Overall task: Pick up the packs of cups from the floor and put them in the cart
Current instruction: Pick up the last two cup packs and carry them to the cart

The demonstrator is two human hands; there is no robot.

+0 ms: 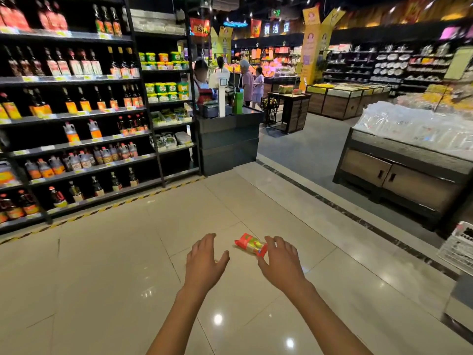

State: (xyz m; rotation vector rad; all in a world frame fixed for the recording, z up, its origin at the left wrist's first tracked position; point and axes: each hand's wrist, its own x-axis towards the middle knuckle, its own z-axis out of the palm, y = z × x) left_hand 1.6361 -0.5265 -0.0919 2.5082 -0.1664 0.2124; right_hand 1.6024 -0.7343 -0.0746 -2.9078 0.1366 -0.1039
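Hands out over shop floor, cup pack lying on tiles.
Bottle shelves [76, 111] far left — left hand [204, 260] spread, grasping nothing; pack of cups [250, 244] flat on the floor [102, 278], right hand [280, 260] released, fingertips overlapping its near end — white cart [458, 247] at right edge.

Your left hand [204, 262] and right hand [280, 260] outstretched, fingers [271, 243] spread (holding nothing), red pack of cups [249, 244] on the tiled floor [128, 278] just beyond.
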